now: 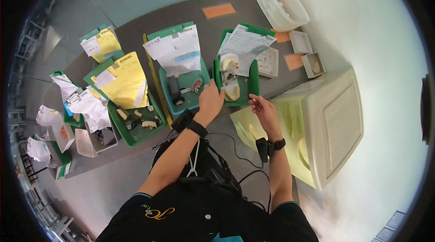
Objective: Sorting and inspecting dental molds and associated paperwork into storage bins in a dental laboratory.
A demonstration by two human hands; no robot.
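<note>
A green tray (253, 79) stands in front of me on the dark table, holding pale dental models (232, 92) and some folded papers (247, 45). My left hand (211, 100) is closed at its left front side, thumb on the rim and the other fingers partly hidden. At the tray's right front corner, my right hand (265, 111) has its fingertips curled against the edge. Left of my left hand sits a teal tray (188, 108) with a dark block, a small red-and-white piece and a paper slip (174, 49).
More green trays (131, 140) with yellow papers and models stand to the left, beside small white boxes (85, 144). A large translucent bin (335, 124) lies at the right. Behind are a white tub (283, 8) and orange cards (219, 11). Cables hang below the table edge.
</note>
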